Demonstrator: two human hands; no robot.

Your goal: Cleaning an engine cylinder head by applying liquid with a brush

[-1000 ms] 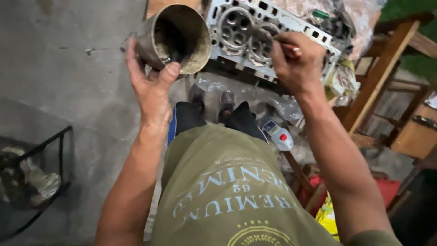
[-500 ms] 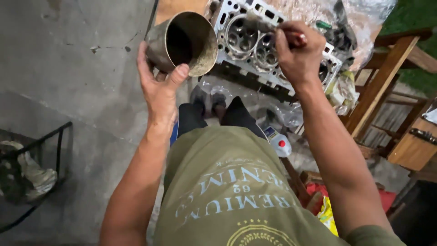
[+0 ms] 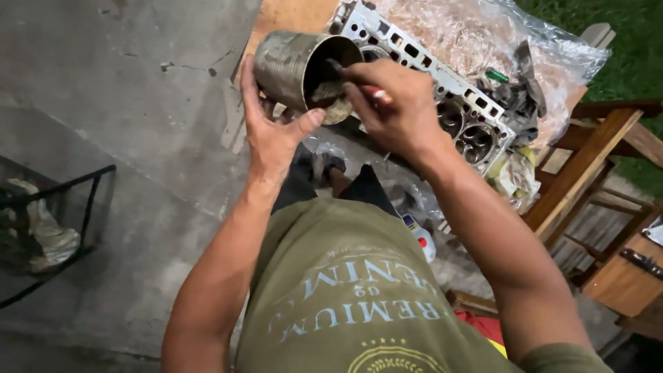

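The grey concrete floor (image 3: 138, 124) fills the left half of the frame, cracked near the top. Across the upper right lies a metal cylinder head (image 3: 442, 90), tilted diagonally, its round chambers and small square ports facing up. Behind it, in the upper right corner, a crumpled sheet of clear plastic (image 3: 483, 34) covers a wooden board. At the right edge stands a brown wooden frame (image 3: 587, 173), its bars slanting down toward the lower right. At the left edge sits a black wire rack (image 3: 62, 207) with a dirty rag inside.

The person's olive shirt (image 3: 345, 304) takes up the bottom centre. Just beside it, right of centre, a small white bottle with a red cap (image 3: 420, 238) lies on the ground.

In the upper centre, the left hand (image 3: 273, 131) is wrapped around a worn metal can (image 3: 293, 65), thumb near the rim and fingers curled behind its wall. The can is held tilted on its side above the floor, its open mouth turned to the right, close to the near end of the cylinder head. The right hand (image 3: 390, 103) is clenched on a small brush (image 3: 338, 86) with a reddish handle, whose bristle end is at the can's mouth.
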